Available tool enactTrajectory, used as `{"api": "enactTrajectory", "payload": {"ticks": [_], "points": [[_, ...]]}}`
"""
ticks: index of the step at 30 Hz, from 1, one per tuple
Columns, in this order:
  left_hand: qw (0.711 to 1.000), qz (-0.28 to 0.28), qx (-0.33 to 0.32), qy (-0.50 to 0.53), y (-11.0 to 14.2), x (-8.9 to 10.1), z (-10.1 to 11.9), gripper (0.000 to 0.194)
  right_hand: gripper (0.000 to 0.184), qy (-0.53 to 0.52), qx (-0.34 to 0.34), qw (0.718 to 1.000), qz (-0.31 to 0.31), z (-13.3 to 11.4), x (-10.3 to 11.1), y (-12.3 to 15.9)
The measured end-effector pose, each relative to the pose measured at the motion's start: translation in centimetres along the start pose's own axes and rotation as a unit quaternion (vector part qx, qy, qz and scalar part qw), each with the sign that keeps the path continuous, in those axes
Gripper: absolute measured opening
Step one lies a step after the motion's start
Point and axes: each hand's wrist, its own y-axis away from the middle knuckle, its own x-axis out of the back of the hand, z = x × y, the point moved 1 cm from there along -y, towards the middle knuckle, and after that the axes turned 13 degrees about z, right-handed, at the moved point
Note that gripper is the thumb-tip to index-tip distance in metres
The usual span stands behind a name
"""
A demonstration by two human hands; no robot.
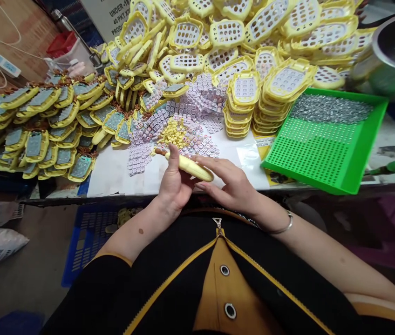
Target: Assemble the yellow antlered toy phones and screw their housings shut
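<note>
My left hand point(173, 179) and my right hand point(230, 184) together hold one yellow plastic casing point(191, 168) edge-on just above the table's front edge. The left fingers are wrapped round its left end. The right fingers press along its right side. Just behind the hands lie loose white-and-pink keypad mats point(173, 125) and a small heap of yellow buttons point(173, 132).
Finished yellow casings with grey pads point(40, 125) are piled at the left. Empty yellow casings point(253, 42) are heaped and stacked at the back. A green perforated tray point(323, 153) with silvery parts stands at the right, a steel bowl point(389, 56) behind it. A blue crate point(85, 237) sits under the table.
</note>
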Motion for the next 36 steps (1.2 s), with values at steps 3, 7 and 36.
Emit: {"api": "enactTrajectory", "payload": {"ticks": [3, 7, 36], "points": [[1.000, -0.016, 0.003, 0.012, 0.6, 0.0, -0.4, 0.056, 0.039, 0.105, 0.031, 0.994, 0.014, -1.1, 0.3, -0.1], [0.996, -0.083, 0.021, 0.008, 1.2, 0.5, -0.9, 0.047, 0.033, 0.196, 0.053, 0.979, 0.026, -1.6, 0.7, -0.3], [0.994, -0.093, 0.043, 0.036, 0.5, 1.9, 1.2, 0.016, 0.055, 0.063, 0.069, 0.994, 0.052, -1.2, 0.7, 0.4]]}}
